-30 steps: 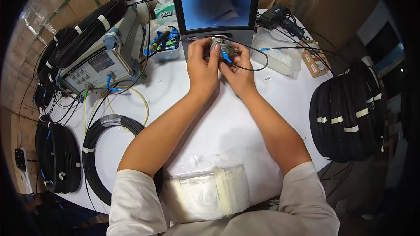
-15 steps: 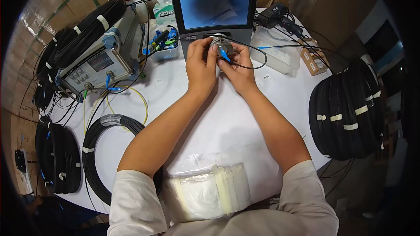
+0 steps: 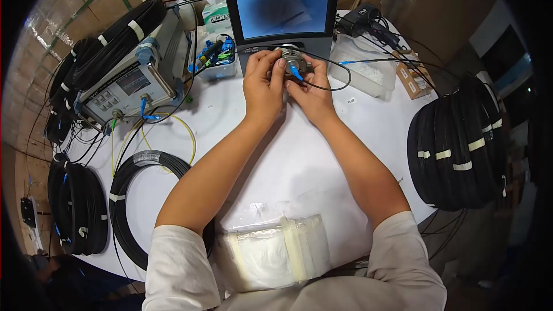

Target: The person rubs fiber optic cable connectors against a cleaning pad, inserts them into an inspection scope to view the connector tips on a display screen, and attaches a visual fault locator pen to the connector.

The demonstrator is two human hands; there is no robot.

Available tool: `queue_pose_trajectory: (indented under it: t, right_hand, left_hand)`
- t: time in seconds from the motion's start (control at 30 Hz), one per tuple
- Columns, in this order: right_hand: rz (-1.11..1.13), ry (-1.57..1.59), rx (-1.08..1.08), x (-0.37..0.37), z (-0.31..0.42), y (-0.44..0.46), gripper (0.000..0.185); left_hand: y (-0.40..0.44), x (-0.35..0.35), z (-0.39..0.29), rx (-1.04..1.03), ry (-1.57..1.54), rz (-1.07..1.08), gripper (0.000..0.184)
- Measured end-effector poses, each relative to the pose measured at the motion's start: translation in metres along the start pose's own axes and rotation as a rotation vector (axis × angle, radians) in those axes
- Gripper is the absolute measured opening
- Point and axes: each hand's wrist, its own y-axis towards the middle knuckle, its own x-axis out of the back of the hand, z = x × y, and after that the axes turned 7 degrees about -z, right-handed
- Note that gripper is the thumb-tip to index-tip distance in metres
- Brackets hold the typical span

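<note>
Both hands are at a round metal fixture on the front of a device with a screen. My left hand grips the fixture's left side with thumb and fingers. My right hand holds its right side from below, fingers curled. A blue connector is plugged into the fixture's front, and its black cable loops out to the right. The screen shows a blue picture with a dark blurred patch and a short dark line. Some fingertips are hidden behind the fixture.
On the left stand a grey test instrument and black cable coils. Behind are a bin of blue connectors and a tissue box. To the right are a plastic tray, a small carton and a large cable coil.
The dark patch on the screen has shifted slightly left. My left hand has moved a little left, still on the fixture. The connector stays in place.
</note>
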Motion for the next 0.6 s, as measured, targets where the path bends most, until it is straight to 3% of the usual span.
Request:
queue_pose_trajectory:
  t: [0.07, 0.17, 0.27, 0.4, 0.6]
  right_hand:
    - [-0.016, -0.006, -0.005, 0.000, 0.003, -0.001, 0.070]
    - [0.033, -0.002, 0.008, 0.002, 0.010, -0.002, 0.071]
    - [0.032, 0.101, -0.028, -0.002, 0.012, -0.001, 0.072]
    - [0.013, 0.016, -0.050, 0.000, 0.008, 0.001, 0.071]
    - [-0.011, 0.050, -0.031, -0.006, 0.007, -0.006, 0.068]
  left_hand:
    - [0.001, 0.001, -0.002, 0.022, -0.012, 0.007, 0.025]
    - [-0.008, -0.006, -0.001, 0.376, -0.091, -0.061, 0.025]
    - [-0.009, -0.005, -0.004, 0.224, 0.007, -0.071, 0.025]
    - [-0.004, -0.002, -0.001, 0.018, 0.041, -0.051, 0.025]
    - [0.000, -0.001, 0.002, -0.040, 0.046, 0.005, 0.026]
